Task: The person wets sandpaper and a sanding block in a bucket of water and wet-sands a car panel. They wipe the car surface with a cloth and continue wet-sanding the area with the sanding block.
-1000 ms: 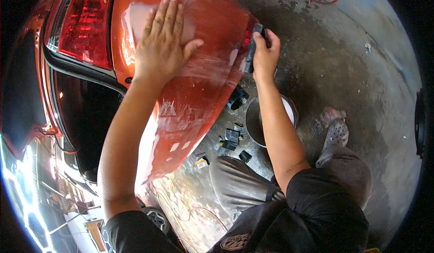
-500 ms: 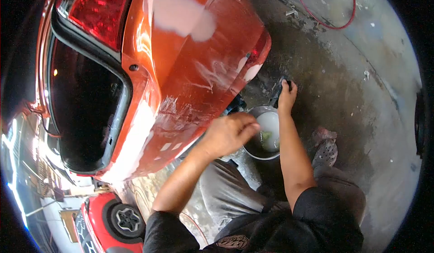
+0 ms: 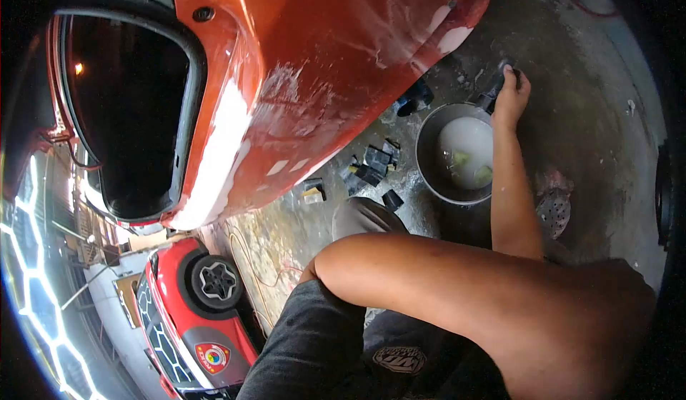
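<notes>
My right hand (image 3: 512, 93) is closed around the dark handle of a round metal saucepan (image 3: 426, 173) on the floor. Cloudy whitish liquid (image 3: 468, 136) lies in the pan, with greenish-yellow lumps (image 3: 459, 158) in it that I cannot identify. Bent at the elbow, my left forearm (image 3: 429, 271) crosses the lower part of the view, close to the camera. The left hand itself does not show. Above and left of the pan is the orange car's rear corner (image 3: 329, 64), with whitish smears and scuffed patches on its surface.
Dark flat pieces (image 3: 375, 161) lie scattered on the wet floor beside the car. A black container (image 3: 414, 98) sits under the bumper. My clog (image 3: 554, 213) is right of the pan. A red car (image 3: 204, 314) stands at lower left, near a hose (image 3: 246, 261).
My left hand has left the space over the pan, and its forearm now crosses close to the camera. The view has shifted; my right hand still holds the pan's handle.
</notes>
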Demonstrator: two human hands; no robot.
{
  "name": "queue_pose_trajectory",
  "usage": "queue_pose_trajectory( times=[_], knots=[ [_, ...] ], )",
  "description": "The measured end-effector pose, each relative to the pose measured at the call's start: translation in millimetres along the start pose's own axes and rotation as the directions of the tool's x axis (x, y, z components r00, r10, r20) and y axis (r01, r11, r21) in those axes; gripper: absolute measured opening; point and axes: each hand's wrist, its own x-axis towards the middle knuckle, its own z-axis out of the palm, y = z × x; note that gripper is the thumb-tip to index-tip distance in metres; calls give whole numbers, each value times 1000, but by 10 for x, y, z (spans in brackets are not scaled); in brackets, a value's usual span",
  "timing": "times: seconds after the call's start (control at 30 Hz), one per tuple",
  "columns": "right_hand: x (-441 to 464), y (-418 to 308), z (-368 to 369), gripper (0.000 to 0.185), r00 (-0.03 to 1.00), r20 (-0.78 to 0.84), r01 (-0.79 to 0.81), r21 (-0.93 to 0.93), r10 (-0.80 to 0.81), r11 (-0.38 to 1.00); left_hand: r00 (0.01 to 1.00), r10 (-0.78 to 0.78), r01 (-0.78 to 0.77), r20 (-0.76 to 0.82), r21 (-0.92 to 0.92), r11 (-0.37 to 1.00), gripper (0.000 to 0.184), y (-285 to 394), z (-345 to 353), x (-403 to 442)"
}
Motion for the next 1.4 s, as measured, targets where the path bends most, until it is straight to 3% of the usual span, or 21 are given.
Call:
queue_pose_trajectory(
  times=[0.1, 0.13, 0.17, 0.23, 0.27, 0.3, 0.33, 0.37, 0.4, 0.47, 0.6, 0.8, 0.93, 1.0, 1.07, 1.1, 1.13, 1.2, 1.23, 1.27, 1.4],
  knots=[
    [86, 188, 13, 69, 1000, 19, -13, 58, 12, 998, 997, -49, 54, 59, -98, 994, 28, 47, -104, 8],
    [44, 182, 6, 69, 999, 29, -17, 82, 14, 996, 987, -118, 130, 111, -113, 985, 27, 41, -177, -76],
    [66, 143, -3, 69, 999, 36, -10, 109, 6, 994, 914, -305, 314, 268, 9, 949, 27, -5, -185, -219],
    [136, 257, -17, 71, 999, 32, -3, 141, -2, 990, 952, -307, 305, -16, -60, 950, 19, -396, -8, -760],
    [124, 262, -9, 72, 1000, 6, -1, 98, 0, 995, 838, -543, 541, -41, -51, 839, 26, -647, 2, -1085],
    [132, 272, -1, 73, 1000, -20, 0, 59, 1, 998, 832, -546, 555, -102, 132, 821, 26, -999, 4, -1476],
    [173, 371, -5, 74, 1000, -8, 1, 68, 0, 998, 707, -699, 701, -106, 234, 673, 29, -1281, -3, -1865],
    [227, 438, -16, 74, 1000, 6, 0, 77, -1, 997, 253, -967, 945, -33, 224, 239, 32, -1317, -112, -1815],
    [117, 250, -8, 74, 999, 26, -36, 152, 33, 988, 326, -944, 825, 38, 477, 304, 35, -1940, 31, -2673],
    [64, 165, 5, 73, 999, -7, -33, 128, 34, 991, -27, -998, 858, -51, 510, -49, 39, -2234, 207, -2817],
    [27, 119, 36, 65, 998, -37, -53, 102, 57, 993, -73, -996, 808, 48, 588, -30, 43, -3517, 652, -3953],
    [66, 127, 36, 71, 997, -39, -64, 106, 68, 992, 118, -991, 850, -57, 522, 72, 42, -3093, 570, -3576],
    [130, 284, 16, 79, 994, -61, -83, 53, 87, 995, 24, -993, 781, -118, 622, -55, 44, -2181, 110, -2802],
    [90, 244, 27, 85, 996, -43, -78, 38, 80, 996, 39, -959, 775, -280, 615, -147, 48, -1606, -175, -2261],
    [29, 95, 12, 85, 997, -41, -68, 4, 68, 998, 433, -800, 753, -415, 655, 67, 48, -1113, -477, -2073],
    [15, 63, 25, 85, 997, -40, -66, -10, 66, 998, 575, -686, 687, -445, 718, 110, 48, -838, -633, -1813],
    [63, 171, 42, 76, 994, -66, -86, -15, 85, 996, 746, -508, 518, -431, 855, 35, 42, -609, -764, -1586],
    [73, 145, 63, 78, 994, -47, -97, 32, 98, 995, 813, -463, 385, -352, 923, -26, 43, -228, -1059, -1218],
    [49, 123, 43, 78, 993, -42, -106, 50, 108, 993, 847, -399, 324, -350, 937, -133, 43, -50, -1129, -1027],
    [8, 35, 39, 78, 991, -59, -120, 26, 121, 992, 834, -485, 152, -263, 955, -256, 44, 97, -1349, -835],
    [0, -4, 51, 80, 993, -91, -82, -24, 80, 996, 927, -238, 148, -288, 868, -474, 52, 520, -1794, -367]
  ],
)
